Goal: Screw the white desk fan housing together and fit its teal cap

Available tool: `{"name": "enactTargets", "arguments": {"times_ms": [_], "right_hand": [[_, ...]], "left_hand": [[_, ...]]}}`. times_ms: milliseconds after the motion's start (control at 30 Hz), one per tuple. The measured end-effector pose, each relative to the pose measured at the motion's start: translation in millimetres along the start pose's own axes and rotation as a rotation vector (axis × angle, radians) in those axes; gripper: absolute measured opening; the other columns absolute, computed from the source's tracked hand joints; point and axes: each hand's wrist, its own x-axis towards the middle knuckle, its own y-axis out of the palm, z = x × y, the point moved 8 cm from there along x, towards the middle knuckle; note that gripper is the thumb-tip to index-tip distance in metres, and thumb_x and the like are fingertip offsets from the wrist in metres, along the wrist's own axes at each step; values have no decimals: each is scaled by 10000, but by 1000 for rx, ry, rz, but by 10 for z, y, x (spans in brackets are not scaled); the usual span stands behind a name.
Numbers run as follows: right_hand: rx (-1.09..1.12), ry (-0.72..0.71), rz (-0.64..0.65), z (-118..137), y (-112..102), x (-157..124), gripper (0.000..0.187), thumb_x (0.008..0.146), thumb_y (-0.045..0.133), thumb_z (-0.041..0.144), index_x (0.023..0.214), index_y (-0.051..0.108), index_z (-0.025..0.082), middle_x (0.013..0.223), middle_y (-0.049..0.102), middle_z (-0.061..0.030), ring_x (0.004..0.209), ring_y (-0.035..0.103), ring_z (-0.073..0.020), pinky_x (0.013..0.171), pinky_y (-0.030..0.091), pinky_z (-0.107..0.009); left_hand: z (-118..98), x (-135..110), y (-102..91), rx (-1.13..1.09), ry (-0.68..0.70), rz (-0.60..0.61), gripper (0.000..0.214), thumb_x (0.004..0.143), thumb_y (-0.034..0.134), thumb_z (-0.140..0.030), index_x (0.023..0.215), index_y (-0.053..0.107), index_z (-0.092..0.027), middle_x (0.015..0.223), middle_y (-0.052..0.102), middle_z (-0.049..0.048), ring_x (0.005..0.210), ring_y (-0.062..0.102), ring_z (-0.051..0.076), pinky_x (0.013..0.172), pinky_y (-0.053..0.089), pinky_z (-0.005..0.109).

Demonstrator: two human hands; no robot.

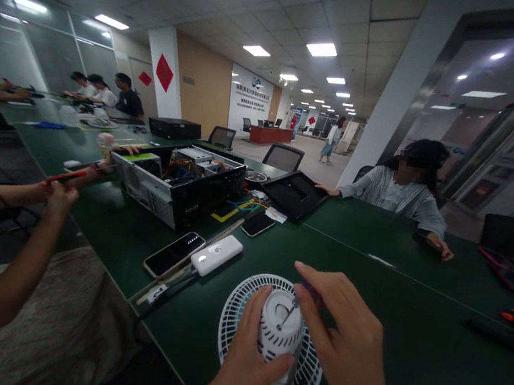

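Note:
My left hand (246,361) wraps around the white, slotted motor housing (279,328) of a small desk fan, holding it upright over the fan's round white grille (308,382). My right hand (337,336) grips a small screwdriver (289,315) with a blue handle partly hidden by my fingers. Its thin metal shaft rests against the top of the housing. The lower part of the fan is hidden behind my left hand.
A white power bank (216,255) and a smartphone (174,254) lie on the dark green table (384,335). Beyond them stands an open computer case (175,185). A co-worker (396,195) sits across the table, and another person's arms (15,195) reach in from the left.

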Motion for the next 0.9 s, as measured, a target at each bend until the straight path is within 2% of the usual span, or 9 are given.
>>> {"name": "enactTargets", "arguments": {"times_ms": [100,267,467,567,667,733,833,900], "right_hand": [[-52,19,-24,-7,21,-1,213,869,507,199,1042,626,160,799,640,-58,721,590,-163,612,503,-290],[33,35,48,-12,40,-23,331,896,410,140,1202,538,146,972,646,-83,903,600,-159,749,515,-292],[-30,26,-22,13,6,-11,241,866,496,179,1070,624,163,810,649,-54,741,600,-164,631,514,-293],[-28,77,3,-29,-2,-28,290,890,446,184,1140,593,167,907,657,-74,836,611,-178,693,527,-317],[18,67,59,-26,1,-51,336,896,409,141,1204,542,169,997,660,-75,912,613,-160,758,525,-299],[13,49,56,-14,-4,-52,305,889,437,142,1167,559,166,955,670,-65,865,618,-154,727,523,-284],[-56,53,-3,-18,-23,-36,188,871,500,191,1005,627,158,831,666,-57,747,604,-164,647,511,-297],[-81,79,-4,-39,-15,-30,200,874,496,220,1003,634,152,809,653,-62,726,595,-171,623,506,-308]], "left_hand": [[-2,2,-3,-5,8,-10,825,699,678,-257,1388,226,-240,1486,231,80,1374,191,299,1138,141,493],[12,15,7,-1,19,0,829,697,684,-259,1386,224,-247,1481,241,75,1369,205,296,1138,148,490],[0,5,-3,2,7,-17,817,703,670,-239,1382,218,-265,1485,231,62,1374,194,289,1137,146,494],[-9,2,3,7,-6,-1,808,711,670,-264,1381,219,-259,1483,239,69,1373,197,294,1135,141,503],[-11,9,0,11,-11,5,801,715,671,-274,1378,222,-264,1477,249,71,1367,213,292,1133,145,506],[-5,15,-6,17,-16,1,801,716,669,-257,1377,218,-272,1477,247,67,1367,213,287,1133,145,507],[-13,13,-5,23,-11,-2,803,716,664,-237,1378,212,-275,1482,237,64,1370,204,284,1133,144,506],[-32,8,-4,21,3,-1,797,716,662,-244,1377,218,-272,1482,236,66,1369,207,289,1132,149,504]]}}
